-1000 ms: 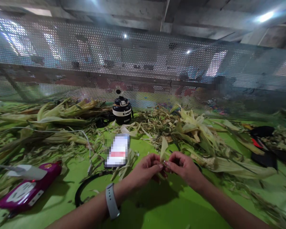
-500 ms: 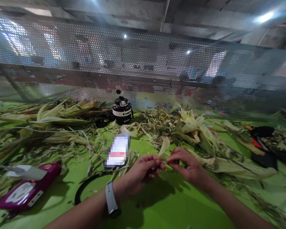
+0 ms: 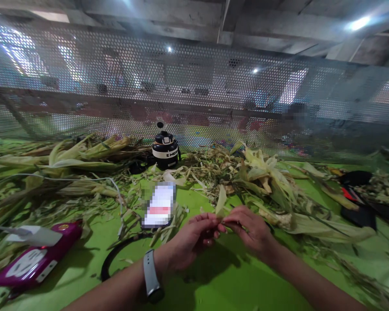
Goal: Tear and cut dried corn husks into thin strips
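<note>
My left hand (image 3: 196,235), with a grey watch band (image 3: 151,272) on its wrist, pinches a pale green piece of corn husk (image 3: 221,203) between thumb and fingers. From the other side, my right hand (image 3: 254,229) closes its fingertips on the base of the same piece. Its free end points upward above the fingers. Both hands meet over the green tabletop (image 3: 220,285). Just what lies between the fingertips is partly hidden. Beyond the right hand lies a heap of corn husks (image 3: 262,168).
A lit phone (image 3: 160,205) lies left of the hands, near a black ring-shaped band (image 3: 108,261). A black bottle (image 3: 164,153) stands behind it. At left sit a purple power strip (image 3: 35,259) with a white plug and more husks (image 3: 84,160). A perforated metal screen (image 3: 194,86) crosses behind.
The husk piece has turned more upright, and its tip has shifted slightly left. My right hand has moved a little lower and left; both hands keep hold.
</note>
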Tool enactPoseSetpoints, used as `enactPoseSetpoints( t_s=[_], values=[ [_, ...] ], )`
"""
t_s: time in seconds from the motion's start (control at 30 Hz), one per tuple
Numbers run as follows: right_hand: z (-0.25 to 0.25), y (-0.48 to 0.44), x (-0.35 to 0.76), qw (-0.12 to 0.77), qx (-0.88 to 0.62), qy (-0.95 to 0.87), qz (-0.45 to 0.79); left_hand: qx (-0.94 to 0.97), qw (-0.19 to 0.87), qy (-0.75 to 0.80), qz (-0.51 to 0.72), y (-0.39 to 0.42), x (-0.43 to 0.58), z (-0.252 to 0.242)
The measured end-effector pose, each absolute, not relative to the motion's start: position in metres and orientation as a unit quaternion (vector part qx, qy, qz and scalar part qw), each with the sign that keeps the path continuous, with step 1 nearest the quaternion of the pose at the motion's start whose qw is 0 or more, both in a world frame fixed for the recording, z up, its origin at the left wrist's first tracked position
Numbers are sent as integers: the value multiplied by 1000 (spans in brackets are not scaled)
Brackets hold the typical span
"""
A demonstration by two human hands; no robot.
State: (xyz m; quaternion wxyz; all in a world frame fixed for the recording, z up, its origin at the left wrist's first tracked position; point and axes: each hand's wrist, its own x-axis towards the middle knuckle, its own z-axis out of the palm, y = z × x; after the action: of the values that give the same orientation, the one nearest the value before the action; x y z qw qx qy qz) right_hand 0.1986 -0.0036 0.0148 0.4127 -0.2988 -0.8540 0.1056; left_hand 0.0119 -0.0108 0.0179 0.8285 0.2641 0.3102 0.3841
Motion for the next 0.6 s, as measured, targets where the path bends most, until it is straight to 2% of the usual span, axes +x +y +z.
enactPoseSetpoints(
  t_s=[0.27, 0.47, 0.6],
  values=[
    [10, -14, 192, 403, -417, -799, 158, 300, 809, 319, 393, -16, 15, 14],
    [13, -16, 191, 394, -415, -800, 179, 400, 734, 356, 419, -14, 15, 10],
    [13, -15, 192, 397, -422, -789, 205, 379, 736, 360, 430, -12, 15, 9]
  ],
)
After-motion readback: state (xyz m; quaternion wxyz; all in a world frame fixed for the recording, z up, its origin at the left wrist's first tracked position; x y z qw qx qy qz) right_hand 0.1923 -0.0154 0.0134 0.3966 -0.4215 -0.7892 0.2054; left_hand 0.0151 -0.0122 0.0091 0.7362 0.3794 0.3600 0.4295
